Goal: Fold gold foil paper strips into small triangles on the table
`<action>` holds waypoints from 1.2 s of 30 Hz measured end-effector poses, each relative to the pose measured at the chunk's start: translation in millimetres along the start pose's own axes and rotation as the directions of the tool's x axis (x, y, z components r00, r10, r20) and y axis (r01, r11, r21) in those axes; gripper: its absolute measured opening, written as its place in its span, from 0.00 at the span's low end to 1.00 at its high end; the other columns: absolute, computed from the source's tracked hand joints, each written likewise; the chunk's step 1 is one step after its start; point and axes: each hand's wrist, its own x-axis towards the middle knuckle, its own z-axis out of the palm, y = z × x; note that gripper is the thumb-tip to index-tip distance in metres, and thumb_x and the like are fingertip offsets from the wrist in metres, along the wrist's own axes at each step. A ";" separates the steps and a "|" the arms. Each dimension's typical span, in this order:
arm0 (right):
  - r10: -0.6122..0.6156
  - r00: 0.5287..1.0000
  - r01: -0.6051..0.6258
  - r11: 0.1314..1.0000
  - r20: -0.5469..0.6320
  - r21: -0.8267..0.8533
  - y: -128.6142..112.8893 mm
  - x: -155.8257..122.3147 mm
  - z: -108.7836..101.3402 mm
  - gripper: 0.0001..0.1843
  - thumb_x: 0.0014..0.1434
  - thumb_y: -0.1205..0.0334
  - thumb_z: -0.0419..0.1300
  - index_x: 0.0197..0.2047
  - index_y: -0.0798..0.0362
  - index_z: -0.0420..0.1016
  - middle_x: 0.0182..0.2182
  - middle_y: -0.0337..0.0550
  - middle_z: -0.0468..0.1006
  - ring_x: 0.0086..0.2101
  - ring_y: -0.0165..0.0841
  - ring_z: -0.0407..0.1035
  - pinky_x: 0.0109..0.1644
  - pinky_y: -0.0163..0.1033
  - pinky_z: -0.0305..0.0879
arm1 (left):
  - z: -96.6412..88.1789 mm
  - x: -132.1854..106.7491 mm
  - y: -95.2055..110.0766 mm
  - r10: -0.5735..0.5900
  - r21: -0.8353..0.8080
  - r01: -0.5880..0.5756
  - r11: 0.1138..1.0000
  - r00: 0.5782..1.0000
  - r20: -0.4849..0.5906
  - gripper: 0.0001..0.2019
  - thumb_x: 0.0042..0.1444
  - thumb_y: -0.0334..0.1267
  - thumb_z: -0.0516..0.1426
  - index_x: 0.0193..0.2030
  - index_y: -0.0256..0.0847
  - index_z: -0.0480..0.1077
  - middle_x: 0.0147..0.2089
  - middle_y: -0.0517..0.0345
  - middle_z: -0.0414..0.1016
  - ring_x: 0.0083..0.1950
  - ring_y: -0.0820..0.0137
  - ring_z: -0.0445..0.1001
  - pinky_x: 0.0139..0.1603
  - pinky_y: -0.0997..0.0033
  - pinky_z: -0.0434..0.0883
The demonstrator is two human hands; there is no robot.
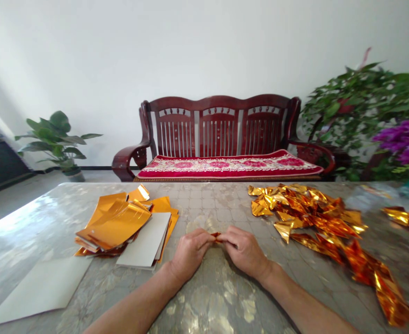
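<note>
Between my two hands, just above or on the table's middle, is a small piece of orange-gold foil paper [216, 236], mostly hidden by fingers. My left hand [191, 251] is closed, pinching its left end. From the other side my right hand [245, 251] pinches the right end, fingers curled. A loose stack of gold foil sheets [116, 221] lies to the left of my left hand, with white-backed sheets [145, 241] on its near right side. Right of my right hand spreads a pile of folded gold foil pieces [312, 211], shiny and crumpled-looking.
The table [221, 297] has a glossy patterned cover. A white sheet [41, 285] lies at the front left. Clear plastic [371, 197] sits at the right back. Beyond the table stand a wooden bench [218, 123] with a red floral cover and potted plants [56, 137] on both sides.
</note>
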 end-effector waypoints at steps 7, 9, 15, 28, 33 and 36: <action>0.015 1.000 -0.015 0.999 -0.010 0.031 -0.5 -0.5 0.1 0.16 0.61 0.73 0.55 0.42 0.49 0.82 0.29 0.41 0.75 0.31 0.30 0.70 0.36 0.32 0.64 | 0.6 0.5 0.5 -0.003 -0.005 0.003 1.000 1.000 -0.004 0.09 0.63 0.32 0.56 0.39 0.44 0.79 0.36 0.58 0.79 0.37 0.73 0.76 0.40 0.78 0.71; 0.018 1.000 -0.018 0.999 -0.013 0.036 -1.0 -0.4 0.2 0.16 0.61 0.73 0.55 0.41 0.49 0.82 0.29 0.41 0.75 0.31 0.30 0.70 0.35 0.32 0.64 | 0.8 0.4 0.3 -0.002 -0.005 0.002 1.000 1.000 -0.012 0.09 0.63 0.33 0.56 0.39 0.44 0.79 0.35 0.58 0.79 0.36 0.73 0.76 0.39 0.78 0.72; 0.031 0.999 -0.031 0.999 -0.015 0.037 -2.7 0.3 1.2 0.16 0.60 0.74 0.55 0.40 0.48 0.82 0.28 0.40 0.75 0.31 0.30 0.70 0.35 0.32 0.64 | -0.1 0.4 1.5 -0.005 -0.019 0.004 1.000 1.000 -0.018 0.09 0.63 0.33 0.56 0.39 0.44 0.79 0.34 0.58 0.79 0.35 0.73 0.76 0.38 0.78 0.72; 0.035 0.999 -0.035 0.999 -0.011 0.013 0.3 -0.1 0.8 0.16 0.60 0.74 0.54 0.40 0.49 0.81 0.29 0.41 0.75 0.32 0.31 0.71 0.36 0.33 0.65 | -0.9 2.1 -0.8 -0.010 -0.006 0.010 1.000 1.000 -0.001 0.09 0.63 0.34 0.56 0.39 0.46 0.79 0.34 0.59 0.79 0.35 0.73 0.76 0.38 0.78 0.71; 0.018 0.999 -0.018 1.000 -0.039 0.005 0.8 0.3 -0.9 0.15 0.61 0.73 0.55 0.40 0.49 0.81 0.29 0.41 0.75 0.32 0.31 0.71 0.36 0.33 0.66 | -0.6 3.1 -2.2 -0.026 -0.052 0.024 0.998 0.999 -0.040 0.09 0.61 0.32 0.56 0.38 0.46 0.79 0.34 0.60 0.79 0.36 0.73 0.77 0.39 0.77 0.71; 0.020 0.997 -0.019 1.000 -0.070 0.020 0.1 0.7 -2.1 0.14 0.61 0.72 0.55 0.41 0.49 0.80 0.29 0.41 0.76 0.32 0.31 0.71 0.35 0.33 0.66 | -0.1 3.9 -2.5 -0.050 -0.074 0.045 0.996 0.996 -0.072 0.10 0.60 0.29 0.56 0.37 0.45 0.78 0.34 0.60 0.79 0.36 0.73 0.77 0.39 0.77 0.72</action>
